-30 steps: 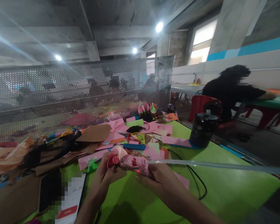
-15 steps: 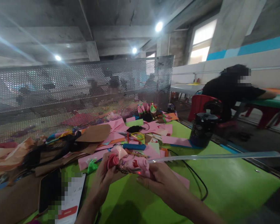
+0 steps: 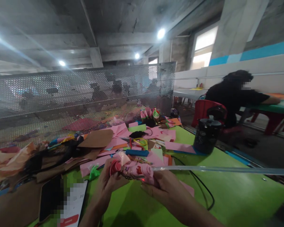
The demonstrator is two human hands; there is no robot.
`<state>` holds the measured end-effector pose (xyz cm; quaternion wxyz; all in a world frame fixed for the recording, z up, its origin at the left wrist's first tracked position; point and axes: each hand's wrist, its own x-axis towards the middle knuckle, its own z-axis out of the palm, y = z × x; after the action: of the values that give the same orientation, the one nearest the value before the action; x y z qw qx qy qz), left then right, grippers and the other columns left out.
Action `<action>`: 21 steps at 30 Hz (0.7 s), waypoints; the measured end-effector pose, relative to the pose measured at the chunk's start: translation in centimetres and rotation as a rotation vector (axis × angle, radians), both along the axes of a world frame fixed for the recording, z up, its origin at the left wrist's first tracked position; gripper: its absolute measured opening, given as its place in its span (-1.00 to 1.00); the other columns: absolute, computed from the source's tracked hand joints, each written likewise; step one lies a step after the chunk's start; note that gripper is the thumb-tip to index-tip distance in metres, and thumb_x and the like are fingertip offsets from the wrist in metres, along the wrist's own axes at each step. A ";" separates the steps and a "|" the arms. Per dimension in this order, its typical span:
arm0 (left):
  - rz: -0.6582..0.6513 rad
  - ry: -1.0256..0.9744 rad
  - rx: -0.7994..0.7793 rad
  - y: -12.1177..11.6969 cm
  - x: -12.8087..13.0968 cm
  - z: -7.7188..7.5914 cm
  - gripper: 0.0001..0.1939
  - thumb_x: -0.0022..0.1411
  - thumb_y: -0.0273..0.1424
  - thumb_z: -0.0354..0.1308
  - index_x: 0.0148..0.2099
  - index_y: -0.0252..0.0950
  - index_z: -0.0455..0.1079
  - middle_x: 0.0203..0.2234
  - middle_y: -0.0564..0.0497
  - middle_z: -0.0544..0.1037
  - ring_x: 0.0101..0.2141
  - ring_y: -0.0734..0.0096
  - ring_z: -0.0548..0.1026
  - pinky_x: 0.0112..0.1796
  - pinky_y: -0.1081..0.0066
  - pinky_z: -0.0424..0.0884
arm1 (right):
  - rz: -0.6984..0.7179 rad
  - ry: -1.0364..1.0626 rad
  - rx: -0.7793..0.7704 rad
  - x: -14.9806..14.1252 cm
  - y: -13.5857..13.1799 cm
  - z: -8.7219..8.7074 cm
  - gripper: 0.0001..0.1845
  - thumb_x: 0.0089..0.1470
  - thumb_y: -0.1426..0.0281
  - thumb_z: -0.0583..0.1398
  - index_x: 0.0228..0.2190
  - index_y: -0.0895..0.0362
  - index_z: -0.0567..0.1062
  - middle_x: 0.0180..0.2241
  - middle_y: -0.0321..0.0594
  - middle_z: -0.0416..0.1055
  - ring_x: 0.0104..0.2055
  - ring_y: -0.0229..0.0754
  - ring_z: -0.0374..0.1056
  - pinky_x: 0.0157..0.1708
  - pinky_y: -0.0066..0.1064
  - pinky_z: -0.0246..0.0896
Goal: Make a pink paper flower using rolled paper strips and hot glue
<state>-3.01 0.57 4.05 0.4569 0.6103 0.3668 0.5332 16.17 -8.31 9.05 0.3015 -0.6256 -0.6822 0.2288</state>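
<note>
My right hand (image 3: 167, 187) is closed around a pink glue gun (image 3: 145, 171) with a small red light on its side. A long translucent glue stick (image 3: 203, 170) runs from the gun's back end to the right edge of the view. My left hand (image 3: 107, 181) is closed on a small pinkish-red, round, cup-like piece (image 3: 115, 167), just left of the gun's front. Whether the gun touches that piece I cannot tell. A pale pink scrap (image 3: 123, 157) lies beside it, and the left fingertips are partly hidden.
Pink paper pieces (image 3: 180, 147), a blue cylinder (image 3: 136, 153), a green crinkled bag (image 3: 94, 172) and brown card (image 3: 97, 138) cover the green table (image 3: 236, 192). A black cable (image 3: 207, 192) curves on the right. A dark lidded jug (image 3: 205, 137) and two phones stand around. A person sits at right.
The glue stick's far end swung up half a second ago and is now lower again, reaching the right edge. The view has tilted up slightly. Both hands keep their hold.
</note>
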 end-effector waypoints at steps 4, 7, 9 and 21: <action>-0.023 0.010 0.030 0.3 -0.2 -0.4 -0.63 0.14 -0.06 0.12 -0.13 -0.19 0.41 -0.35 0.04 0.49 -0.33 0.27 0.41 -0.37 0.43 0.35 | -0.006 0.019 0.014 0.0 0.1 0.0 -0.73 0.12 0.25 0.18 -0.53 0.14 0.40 -0.55 -0.33 0.27 -0.50 -0.26 0.10 -0.50 -0.48 -0.06; -0.023 0.017 0.023 0.3 -0.2 -0.6 -0.63 0.14 -0.06 0.11 -0.11 -0.19 0.40 -0.34 0.04 0.48 -0.32 0.29 0.41 -0.37 0.45 0.36 | -0.007 0.039 0.016 -0.1 0.0 0.1 -0.75 0.12 0.27 0.18 -0.52 0.14 0.41 -0.54 -0.33 0.28 -0.49 -0.27 0.11 -0.49 -0.49 -0.04; -0.018 0.018 0.004 0.3 -0.2 -0.6 -0.63 0.13 -0.08 0.13 -0.10 -0.19 0.39 -0.33 0.04 0.50 -0.32 0.28 0.42 -0.37 0.45 0.36 | 0.000 0.049 0.003 -0.1 0.0 0.1 -0.74 0.12 0.26 0.18 -0.52 0.14 0.42 -0.54 -0.33 0.28 -0.49 -0.26 0.12 -0.49 -0.48 -0.03; 0.003 0.046 0.009 0.7 -0.9 -1.2 -0.62 0.18 -0.13 0.12 -0.03 -0.20 0.41 -0.22 -0.06 0.55 -0.20 0.14 0.50 -0.30 0.35 0.44 | -0.086 0.155 -0.004 0.9 -0.3 -1.3 -0.70 0.09 0.17 0.18 -0.49 0.13 0.40 -0.51 -0.32 0.27 -0.45 -0.24 0.14 -0.49 -0.48 0.03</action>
<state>-3.87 1.32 2.86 0.4449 0.6238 0.3756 0.5214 17.11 -8.60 7.72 0.3617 -0.6354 -0.6287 0.2648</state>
